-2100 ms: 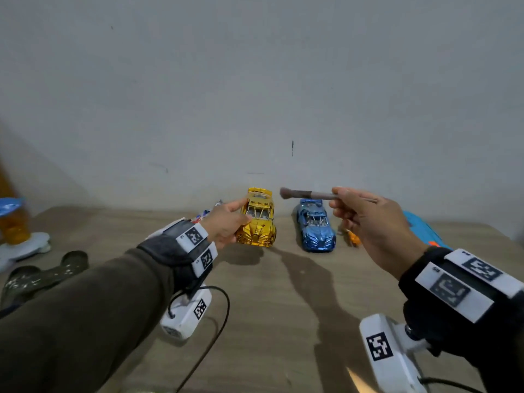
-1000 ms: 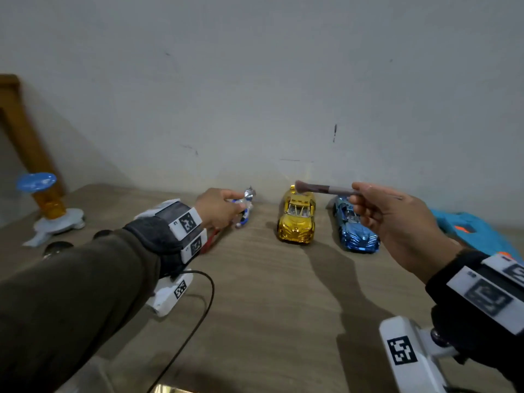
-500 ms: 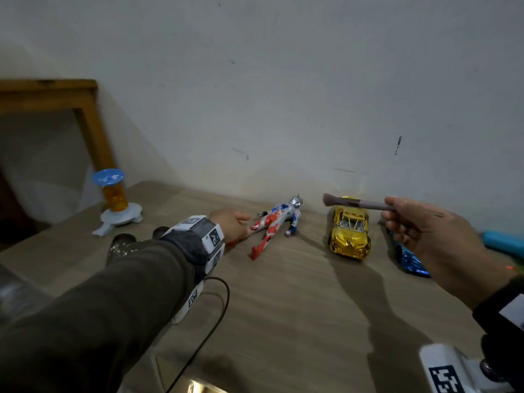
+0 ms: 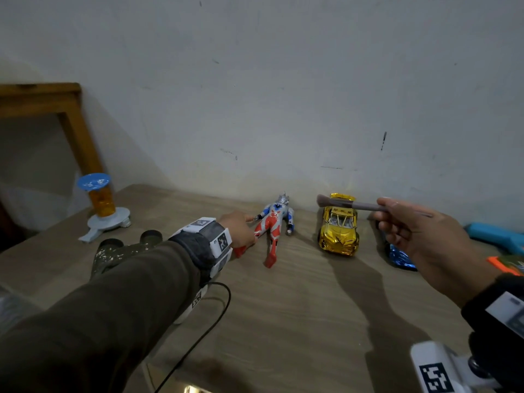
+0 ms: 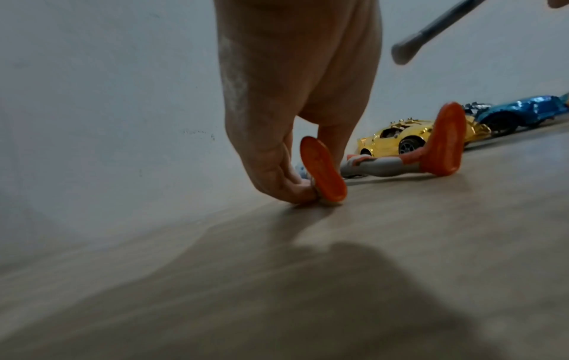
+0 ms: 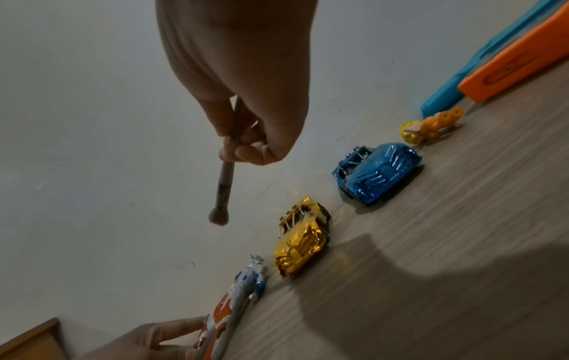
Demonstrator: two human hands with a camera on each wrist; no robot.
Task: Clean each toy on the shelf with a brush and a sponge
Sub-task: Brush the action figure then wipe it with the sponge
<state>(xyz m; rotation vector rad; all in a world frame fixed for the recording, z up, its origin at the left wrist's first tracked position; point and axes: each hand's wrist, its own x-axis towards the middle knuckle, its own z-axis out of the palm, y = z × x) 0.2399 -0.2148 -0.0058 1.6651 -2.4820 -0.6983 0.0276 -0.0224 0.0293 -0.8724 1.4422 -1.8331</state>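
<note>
A red, blue and silver action figure [image 4: 274, 222] [image 6: 243, 287] lies on its back on the wooden shelf [image 4: 297, 321], head toward the wall. My left hand [image 4: 241, 231] [image 5: 307, 180] pinches one of its legs just above the orange foot [image 5: 321, 170]. To the right of the figure stand a gold toy car [image 4: 338, 231] [image 5: 397, 138] [image 6: 303, 237] and a blue toy car [image 4: 401, 256] [image 6: 377, 170]. My right hand [image 4: 397, 219] [image 6: 243, 146] holds a grey brush [image 4: 348, 204] [image 6: 226, 175] by its handle. The bristles hover in the air above the gold car's rear.
A blue-and-orange toy [image 4: 99, 205] and camouflage binoculars [image 4: 122, 251] sit at the left. At the right are a blue and orange toy gun [image 4: 499, 239] [image 6: 508, 48] and a small orange figure [image 6: 431, 127]. The wall runs close behind the toys. A cable [image 4: 209, 321] hangs from my left wrist.
My left hand has left the gold car, moved left and taken hold of the figure's leg. The view has swung left. My right hand still holds the brush aloft.
</note>
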